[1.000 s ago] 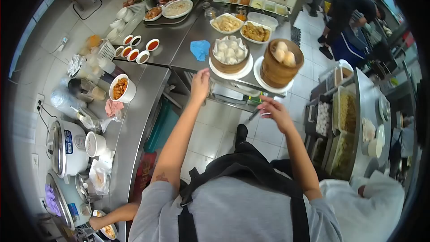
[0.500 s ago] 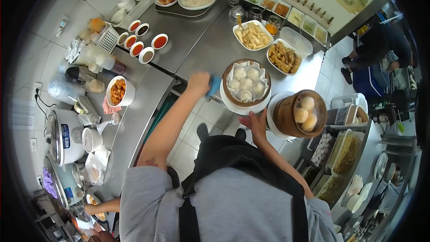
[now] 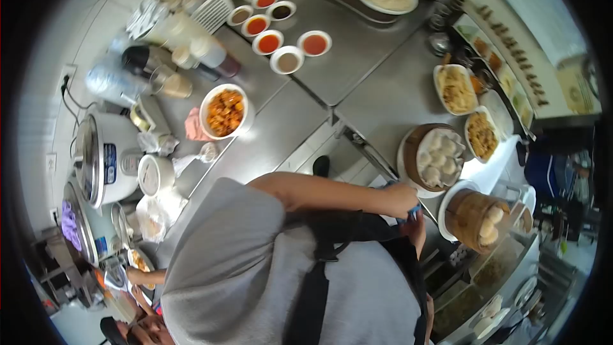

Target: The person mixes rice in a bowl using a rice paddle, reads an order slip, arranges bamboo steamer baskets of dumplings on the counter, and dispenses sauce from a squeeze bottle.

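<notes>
Closed round a blue cloth (image 3: 411, 209), my left hand (image 3: 401, 200) is stretched across my body, just below the white plate (image 3: 409, 179) under a bamboo steamer of white dumplings (image 3: 440, 158). My right hand (image 3: 416, 232) touches the cloth from below, its fingers partly hidden. To the right of both hands, a taller bamboo steamer (image 3: 467, 217) with several round buns rests on another white plate (image 3: 445, 212). Two white dishes of food (image 3: 456, 89) (image 3: 482, 134) lie beyond the steamers.
Several sauce cups (image 3: 314, 43) and a bowl of red-orange food (image 3: 225, 112) sit on the steel counters (image 3: 357, 102). A rice cooker (image 3: 105, 160) is at left. Another person's arm (image 3: 148, 277) reaches in at lower left; food trays (image 3: 495, 262) are at lower right.
The view has turned. My left hand took up the blue cloth from the counter and moved it across to my right hand, beside the steamers.
</notes>
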{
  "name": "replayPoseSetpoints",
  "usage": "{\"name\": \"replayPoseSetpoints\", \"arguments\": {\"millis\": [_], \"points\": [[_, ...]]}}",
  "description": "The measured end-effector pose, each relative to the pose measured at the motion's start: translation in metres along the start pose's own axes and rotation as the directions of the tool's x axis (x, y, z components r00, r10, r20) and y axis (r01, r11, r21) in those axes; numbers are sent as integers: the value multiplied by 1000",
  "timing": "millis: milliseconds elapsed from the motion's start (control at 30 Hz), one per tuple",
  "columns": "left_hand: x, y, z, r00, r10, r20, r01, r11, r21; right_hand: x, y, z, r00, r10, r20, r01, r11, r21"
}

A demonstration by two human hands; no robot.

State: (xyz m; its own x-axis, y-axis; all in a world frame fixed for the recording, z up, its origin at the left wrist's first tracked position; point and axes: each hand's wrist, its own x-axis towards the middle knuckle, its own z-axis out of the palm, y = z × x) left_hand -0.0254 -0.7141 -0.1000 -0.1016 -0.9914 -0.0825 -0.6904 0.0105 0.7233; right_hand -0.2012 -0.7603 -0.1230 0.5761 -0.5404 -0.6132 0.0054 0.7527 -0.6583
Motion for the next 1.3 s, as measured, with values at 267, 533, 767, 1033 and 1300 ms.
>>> {"name": "replayPoseSetpoints", "arguments": {"millis": [267,533,767,1033,1300], "points": [[-81,-32,-63,966,-76,-248,-18,935,-355,-3,-9,100,985,-174,19,162,863,-479],[-132,-84,-153,663,-335,-669,277,941,-197,57,-14,225,874,-323,363,485,552,-678],[-106,-92,-154,709,-140,-691,277,956,91,45,12,61,834,220,506,544,-182,-819],[-48,-14,-102,991,103,-80,-131,798,-588,-12,-6,-100,451,-624,-638,162,760,-629],[71,62,-45,952,-47,303,297,384,-874,7,-82,-171,441,-575,-689,145,803,-578]]}}
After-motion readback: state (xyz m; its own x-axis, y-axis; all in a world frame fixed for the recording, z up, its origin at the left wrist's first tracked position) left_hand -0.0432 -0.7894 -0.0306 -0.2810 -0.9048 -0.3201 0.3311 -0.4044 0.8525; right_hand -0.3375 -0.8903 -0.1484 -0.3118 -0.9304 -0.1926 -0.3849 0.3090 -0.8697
